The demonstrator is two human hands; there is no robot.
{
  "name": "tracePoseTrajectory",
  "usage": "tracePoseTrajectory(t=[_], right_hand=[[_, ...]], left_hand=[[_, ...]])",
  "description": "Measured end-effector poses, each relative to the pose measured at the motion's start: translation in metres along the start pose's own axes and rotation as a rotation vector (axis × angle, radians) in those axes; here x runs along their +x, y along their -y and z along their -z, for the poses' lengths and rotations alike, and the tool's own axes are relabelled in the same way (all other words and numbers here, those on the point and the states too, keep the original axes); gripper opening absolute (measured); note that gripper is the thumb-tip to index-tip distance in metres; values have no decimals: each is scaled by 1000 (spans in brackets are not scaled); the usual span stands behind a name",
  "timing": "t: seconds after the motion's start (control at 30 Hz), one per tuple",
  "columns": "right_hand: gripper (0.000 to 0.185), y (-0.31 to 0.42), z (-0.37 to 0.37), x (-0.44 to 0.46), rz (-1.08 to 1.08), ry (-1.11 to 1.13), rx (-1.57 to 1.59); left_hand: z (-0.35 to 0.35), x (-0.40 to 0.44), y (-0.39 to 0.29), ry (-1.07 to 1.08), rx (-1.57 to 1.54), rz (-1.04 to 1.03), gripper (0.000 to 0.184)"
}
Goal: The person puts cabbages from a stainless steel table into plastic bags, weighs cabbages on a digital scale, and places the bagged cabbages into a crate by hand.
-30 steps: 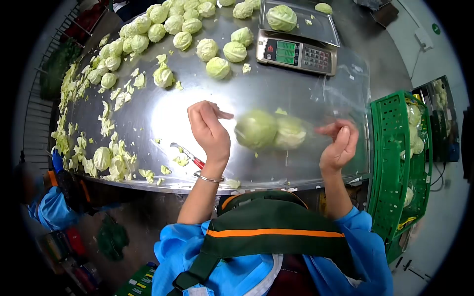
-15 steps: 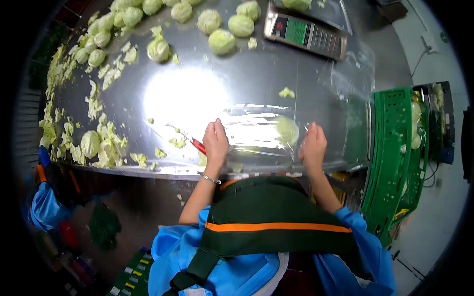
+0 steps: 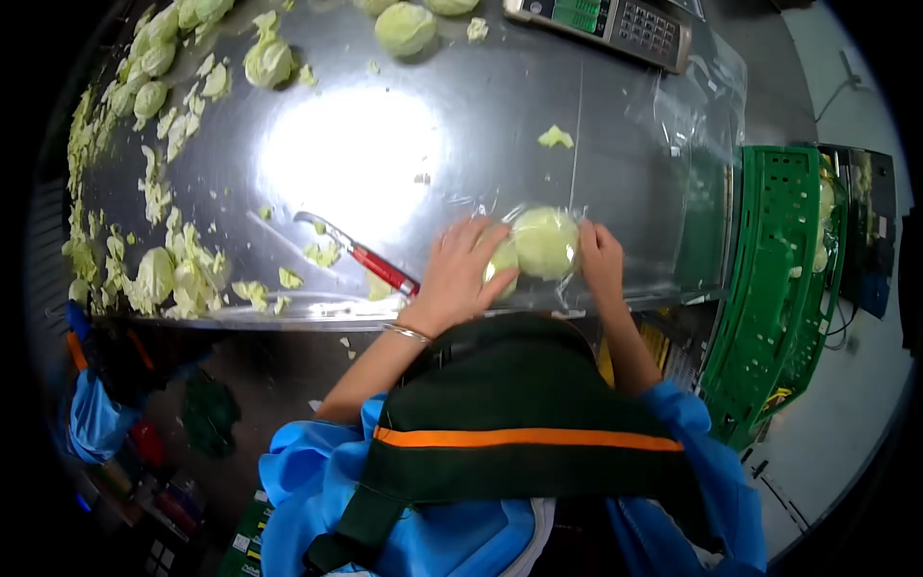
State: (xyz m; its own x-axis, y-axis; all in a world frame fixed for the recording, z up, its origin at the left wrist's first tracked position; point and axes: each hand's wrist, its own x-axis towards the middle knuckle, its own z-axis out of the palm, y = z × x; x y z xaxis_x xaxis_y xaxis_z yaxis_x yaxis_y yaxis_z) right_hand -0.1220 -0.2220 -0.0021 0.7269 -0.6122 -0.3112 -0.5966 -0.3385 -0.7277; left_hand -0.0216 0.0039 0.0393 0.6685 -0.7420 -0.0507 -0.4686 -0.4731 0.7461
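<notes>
The left hand (image 3: 460, 269) is loosely curved, fingers spread over the left cabbage (image 3: 502, 262) and covering much of it. The right hand (image 3: 602, 258) has its fingers drawn together and seems to grip the edge of the clear film (image 3: 577, 213) beside the right cabbage (image 3: 546, 240). Both cabbages sit side by side between the hands, on the desk (image 3: 500, 115).

As far as I can judge, the pair is already inside the film — but whether its ends are closed cannot be told, since the fingers and glare hide them. Just left of the left hand lies a red-handled knife (image 3: 380, 267), held by neither hand.

Farther out, loose cabbages (image 3: 404, 29) lie beyond the left hand with no film visible on them, so that part looks undone; several are cut off by the top edge. Beyond the right hand, the scale (image 3: 615, 27) is cropped too and its readout is illegible. To the right of that hand, a green crate (image 3: 769, 231) holds pale cabbages (image 3: 826, 216) — mostly hidden by its wall, their number unclear.
</notes>
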Motion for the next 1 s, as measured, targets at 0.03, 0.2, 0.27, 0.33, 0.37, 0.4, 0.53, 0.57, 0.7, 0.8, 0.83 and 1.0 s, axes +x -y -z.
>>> tracePoseTrajectory(t=[0.03,0.2,0.27,0.33,0.37,0.4,0.53,0.57,0.7,0.8,0.83,1.0], right_hand=[[25,3,-3,10,-38,-13,13],[26,42,7,19,545,-105,-109],[34,51,0,35,964,196,-499],[43,48,-9,51,483,466,-250],[47,48,-14,56,240,601,-117],[50,56,-13,59,42,654,23],[60,71,16,70,-490,699,508],[62,65,29,58,-568,669,623],[59,83,63,-8,-454,784,1125],[64,74,57,-23,-524,578,1445],[65,75,64,-24,-382,549,1496],[70,85,176,-4,-89,355,1927]], left_hand=[[-1,0,1,-26,7,-11,47],[-2,5,1,-26,56,-28,46],[-1,8,6,6,-47,52,46],[2,18,9,17,-212,201,45],[3,25,19,115,-306,292,49],[7,30,26,178,-399,386,52],[57,51,21,411,-835,662,69],[78,52,12,527,-957,815,70],[93,41,-3,211,-1273,755,67],[117,62,-73,297,-1047,413,81],[114,70,-92,279,-1039,240,79],[118,62,-265,-132,14,-509,70]])
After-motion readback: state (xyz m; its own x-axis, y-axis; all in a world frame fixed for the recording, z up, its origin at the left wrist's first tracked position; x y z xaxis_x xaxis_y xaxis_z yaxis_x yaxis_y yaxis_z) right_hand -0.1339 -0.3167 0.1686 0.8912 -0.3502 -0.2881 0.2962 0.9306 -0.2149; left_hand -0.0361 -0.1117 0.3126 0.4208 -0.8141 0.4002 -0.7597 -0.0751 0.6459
